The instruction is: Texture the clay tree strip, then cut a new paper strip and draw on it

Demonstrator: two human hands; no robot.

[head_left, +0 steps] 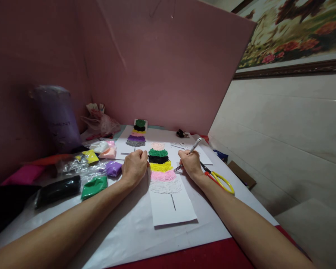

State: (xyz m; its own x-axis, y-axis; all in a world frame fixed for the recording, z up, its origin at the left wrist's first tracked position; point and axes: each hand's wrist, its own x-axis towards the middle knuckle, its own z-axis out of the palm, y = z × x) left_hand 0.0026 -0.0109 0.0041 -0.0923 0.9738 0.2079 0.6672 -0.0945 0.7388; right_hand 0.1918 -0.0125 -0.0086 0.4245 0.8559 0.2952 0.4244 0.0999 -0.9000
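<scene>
A white card lies in front of me, with textured clay bands in pale pink, green, black, yellow, pink and white forming a feather or leaf shape above a dark drawn stem. My left hand rests with curled fingers at the card's left edge; what its fingers hold, if anything, is hidden. In my right hand is a slim pen-like tool with a striped handle, slanting down to the left. Its thin dark tip touches or hovers just over the right end of the pink band; I cannot tell which.
Scissors with yellow and red handles lie by my right wrist. A similar clay picture sits farther back. Bagged clay, including green, black and purple, covers the left side, near a purple cylinder. A pink panel stands behind.
</scene>
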